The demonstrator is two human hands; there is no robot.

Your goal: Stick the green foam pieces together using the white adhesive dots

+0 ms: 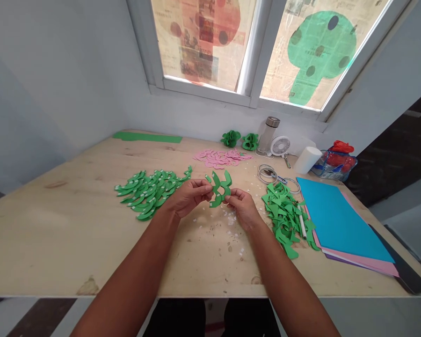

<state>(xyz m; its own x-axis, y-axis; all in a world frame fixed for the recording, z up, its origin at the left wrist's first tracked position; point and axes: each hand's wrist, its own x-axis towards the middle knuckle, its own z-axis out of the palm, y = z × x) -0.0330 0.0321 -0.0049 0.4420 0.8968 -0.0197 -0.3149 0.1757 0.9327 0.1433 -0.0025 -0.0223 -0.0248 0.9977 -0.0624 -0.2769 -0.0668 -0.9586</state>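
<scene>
Between my two hands, above the middle of the wooden table, is a green paper cutout [216, 191] of joined curved strips with small white patches. My left hand [192, 194] pinches its left side between thumb and fingers. The right side of the same cutout is pinched by my right hand [241, 203]. To the left of my left hand lies a pile of curved green paper pieces [150, 192] with white tabs on them. Tiny white paper scraps [231, 219] are scattered on the table beneath my right hand.
Green offcuts [282, 210] with a white pen [302, 222] lie right, beside blue sheets [340, 217]. Tape rolls [267, 174] sit behind them. Farther back are pink cutouts [221, 158], green paper balls [230, 138], a bottle [267, 135], a small fan [279, 146] and a green strip [147, 137].
</scene>
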